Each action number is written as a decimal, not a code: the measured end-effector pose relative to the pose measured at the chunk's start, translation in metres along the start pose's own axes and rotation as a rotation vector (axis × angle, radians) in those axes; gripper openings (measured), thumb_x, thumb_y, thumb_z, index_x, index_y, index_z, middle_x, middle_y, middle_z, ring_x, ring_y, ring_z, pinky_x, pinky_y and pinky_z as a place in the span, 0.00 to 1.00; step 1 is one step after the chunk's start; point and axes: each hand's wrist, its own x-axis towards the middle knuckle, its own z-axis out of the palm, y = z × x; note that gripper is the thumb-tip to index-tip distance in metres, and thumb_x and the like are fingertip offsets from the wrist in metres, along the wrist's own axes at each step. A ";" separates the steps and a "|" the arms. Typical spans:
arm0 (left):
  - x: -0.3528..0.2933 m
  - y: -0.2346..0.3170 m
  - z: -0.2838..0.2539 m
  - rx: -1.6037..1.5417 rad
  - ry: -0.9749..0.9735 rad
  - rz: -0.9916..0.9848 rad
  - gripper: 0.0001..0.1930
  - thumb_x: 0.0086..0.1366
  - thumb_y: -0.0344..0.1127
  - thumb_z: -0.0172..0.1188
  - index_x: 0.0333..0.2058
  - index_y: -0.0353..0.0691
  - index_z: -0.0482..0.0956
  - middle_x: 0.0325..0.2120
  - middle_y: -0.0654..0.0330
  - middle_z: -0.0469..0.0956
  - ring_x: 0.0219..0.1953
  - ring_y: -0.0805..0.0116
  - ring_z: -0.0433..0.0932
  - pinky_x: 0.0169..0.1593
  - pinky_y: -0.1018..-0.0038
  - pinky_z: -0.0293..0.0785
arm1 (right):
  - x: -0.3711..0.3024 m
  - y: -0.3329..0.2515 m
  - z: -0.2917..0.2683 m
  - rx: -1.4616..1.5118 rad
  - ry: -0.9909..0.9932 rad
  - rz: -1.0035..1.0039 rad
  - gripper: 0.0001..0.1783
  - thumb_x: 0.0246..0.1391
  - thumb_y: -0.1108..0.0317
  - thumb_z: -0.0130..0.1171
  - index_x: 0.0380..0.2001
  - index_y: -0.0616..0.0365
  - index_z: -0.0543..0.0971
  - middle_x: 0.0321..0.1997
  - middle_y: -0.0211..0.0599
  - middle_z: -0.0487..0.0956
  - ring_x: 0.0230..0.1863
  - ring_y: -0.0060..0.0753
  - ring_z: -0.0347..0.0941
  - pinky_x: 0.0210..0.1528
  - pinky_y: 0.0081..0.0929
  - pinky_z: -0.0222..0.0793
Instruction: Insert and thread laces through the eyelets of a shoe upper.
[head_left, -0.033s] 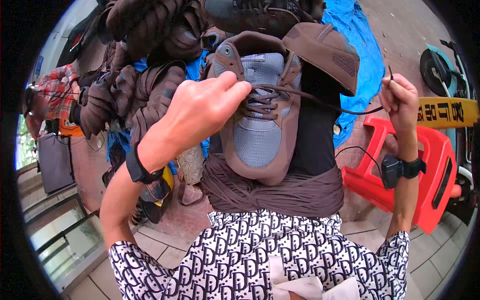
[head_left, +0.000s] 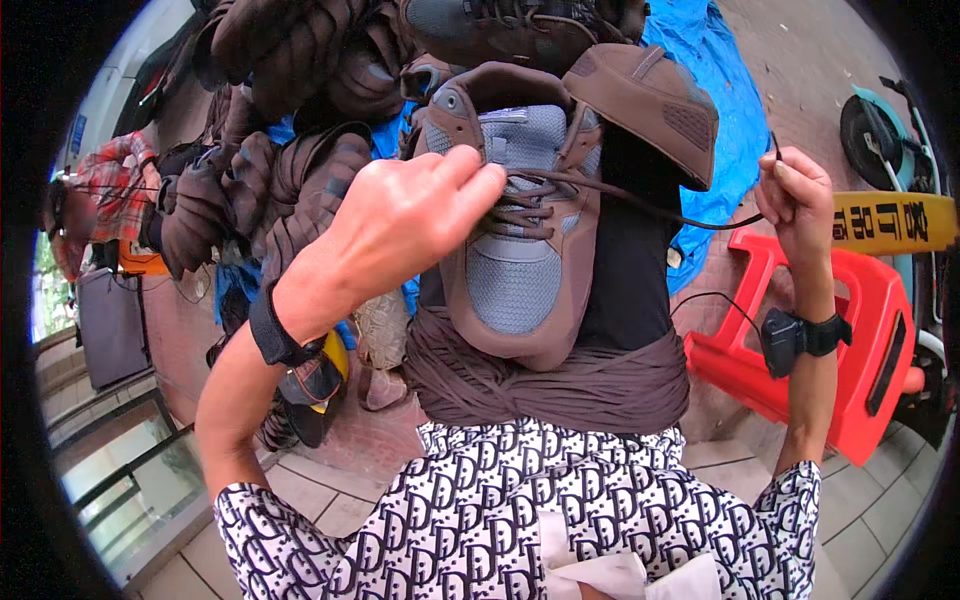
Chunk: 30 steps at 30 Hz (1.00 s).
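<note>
A brown and grey shoe upper [head_left: 515, 285] rests on my lap, toe toward me and partly laced. My left hand [head_left: 410, 215] is closed in a pinch at the left edge of its lacing, fingertips on a brown shoelace [head_left: 640, 203]. From there the lace runs rightward in a slack curve to my right hand [head_left: 797, 195]. That hand, raised off to the right, pinches the lace near its dark tip, which sticks up above the fingers. A bundle of brown laces [head_left: 545, 385] lies across my lap below the toe. Another brown upper [head_left: 650, 110] sits beside the shoe's collar.
Stacked brown uppers [head_left: 315, 180] fill the left and far side, partly on blue sheeting [head_left: 715, 110]. A red plastic stool [head_left: 860, 340] stands to the right, by a yellow board [head_left: 890, 222]. A person in a checked shirt [head_left: 110, 190] is at far left.
</note>
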 end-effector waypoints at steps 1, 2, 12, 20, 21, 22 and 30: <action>0.002 0.000 0.001 0.166 -0.060 0.130 0.13 0.47 0.29 0.54 0.34 0.36 0.72 0.22 0.61 0.68 0.23 0.67 0.71 0.26 0.75 0.70 | 0.000 0.003 0.004 -0.019 0.037 0.029 0.08 0.49 0.71 0.51 0.28 0.67 0.75 0.09 0.24 0.60 0.07 0.13 0.48 0.11 0.15 0.45; 0.003 0.000 0.002 0.165 -0.064 0.133 0.13 0.47 0.29 0.54 0.34 0.36 0.72 0.22 0.61 0.68 0.23 0.67 0.71 0.26 0.75 0.70 | -0.001 0.007 0.006 -0.015 0.041 0.031 0.08 0.49 0.71 0.51 0.28 0.67 0.75 0.09 0.24 0.60 0.07 0.13 0.48 0.11 0.15 0.45; 0.029 -0.010 0.001 0.025 -0.256 0.002 0.12 0.44 0.29 0.54 0.31 0.35 0.72 0.17 0.59 0.68 0.20 0.66 0.70 0.26 0.71 0.69 | -0.010 0.035 0.025 -0.014 0.017 0.163 0.07 0.46 0.71 0.54 0.24 0.65 0.76 0.09 0.26 0.65 0.08 0.14 0.52 0.11 0.15 0.47; 0.033 -0.014 -0.024 -0.405 -0.441 -0.384 0.07 0.50 0.29 0.52 0.26 0.31 0.73 0.18 0.57 0.73 0.23 0.69 0.72 0.30 0.75 0.68 | -0.015 0.050 0.013 0.016 0.046 0.223 0.07 0.46 0.70 0.55 0.24 0.65 0.76 0.10 0.27 0.66 0.08 0.14 0.53 0.11 0.14 0.47; 0.022 -0.016 -0.023 -0.449 -0.361 -0.375 0.06 0.51 0.28 0.53 0.27 0.31 0.73 0.20 0.57 0.74 0.24 0.69 0.73 0.30 0.75 0.69 | -0.014 0.047 0.004 -0.033 0.139 0.209 0.07 0.46 0.70 0.55 0.24 0.64 0.76 0.10 0.26 0.65 0.08 0.14 0.52 0.11 0.14 0.46; 0.011 -0.016 -0.022 -0.496 -0.283 -0.367 0.06 0.51 0.27 0.54 0.29 0.32 0.74 0.21 0.57 0.74 0.25 0.69 0.74 0.30 0.76 0.69 | -0.014 0.045 -0.007 -0.083 0.232 0.200 0.07 0.47 0.69 0.55 0.24 0.64 0.76 0.10 0.25 0.64 0.08 0.13 0.51 0.11 0.14 0.45; -0.015 -0.011 -0.011 -0.226 -0.168 -0.068 0.10 0.48 0.24 0.58 0.32 0.37 0.73 0.24 0.56 0.73 0.23 0.59 0.74 0.25 0.72 0.69 | -0.011 0.032 -0.062 0.099 0.240 0.000 0.09 0.53 0.70 0.49 0.30 0.66 0.74 0.12 0.22 0.57 0.10 0.12 0.45 0.12 0.14 0.43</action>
